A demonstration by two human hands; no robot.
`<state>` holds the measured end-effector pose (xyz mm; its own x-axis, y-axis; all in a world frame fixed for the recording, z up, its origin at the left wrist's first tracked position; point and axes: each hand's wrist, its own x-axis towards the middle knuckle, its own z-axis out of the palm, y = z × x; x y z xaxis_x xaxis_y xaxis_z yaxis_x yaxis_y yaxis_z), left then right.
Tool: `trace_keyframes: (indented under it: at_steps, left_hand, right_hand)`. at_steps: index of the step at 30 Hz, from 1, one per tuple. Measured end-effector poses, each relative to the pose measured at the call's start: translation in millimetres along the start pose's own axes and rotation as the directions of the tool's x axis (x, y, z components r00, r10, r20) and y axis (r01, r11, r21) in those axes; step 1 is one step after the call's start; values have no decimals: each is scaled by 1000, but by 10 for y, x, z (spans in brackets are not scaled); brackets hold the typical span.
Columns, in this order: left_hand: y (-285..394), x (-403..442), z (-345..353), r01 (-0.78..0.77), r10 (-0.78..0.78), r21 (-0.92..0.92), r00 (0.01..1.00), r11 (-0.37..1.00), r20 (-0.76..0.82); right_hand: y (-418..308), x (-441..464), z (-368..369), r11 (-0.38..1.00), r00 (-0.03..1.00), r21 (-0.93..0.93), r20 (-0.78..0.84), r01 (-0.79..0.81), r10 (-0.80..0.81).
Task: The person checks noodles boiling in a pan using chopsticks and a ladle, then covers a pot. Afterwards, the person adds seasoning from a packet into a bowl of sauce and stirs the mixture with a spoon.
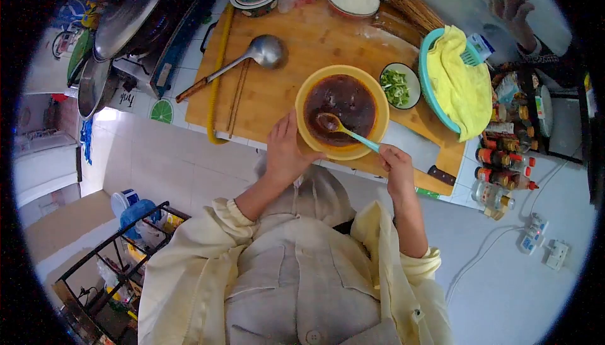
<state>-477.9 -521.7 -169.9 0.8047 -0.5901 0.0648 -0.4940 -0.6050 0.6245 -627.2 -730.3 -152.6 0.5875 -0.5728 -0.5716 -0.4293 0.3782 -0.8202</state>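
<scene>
A ladle [268, 52] lies left on the wooden board [315, 36], seemingly out of the way; the left hand [285, 148] spreads against the yellow bowl [382, 102] at the board's front edge, likely to steady it, while the spoon [361, 138], head in dark liquid [340, 96], is pinched by its handle in the right hand [396, 165]

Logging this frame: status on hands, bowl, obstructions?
Left hand against yellow bowl of dark liquid. Right hand holding spoon, its tip inside. Knife near right hand; spoon unobstructed.
</scene>
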Motion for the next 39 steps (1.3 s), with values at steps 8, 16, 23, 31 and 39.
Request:
trace_keyframes:
  at_steps: [8,16,23,31,39]
  left_hand:
    - [2,-4,8,17,-17,2,1000,1000,9]
    - [-10,-7,1,23,-23,10,1000,1000,21]
    - [-29,-5,-17,17,-18,14,998,1000,54]
    - [-23,-10,4,17,-18,12,998,1000,53]
    - [-28,-14,6,6,-6,16,999,1000,39]
  right_hand:
    - [-178,34,67,945,944,-58,-54,323,-326]
    - [-370,175,91,322,614,-803,68,501,-787]
    - [-282,114,-50,578,867,-771,-70,267,-494]
    - [45,91,-148,946,988,-294,-26,140,-154]
    - [-22,-3,8,999,999,33,29,17,-18]
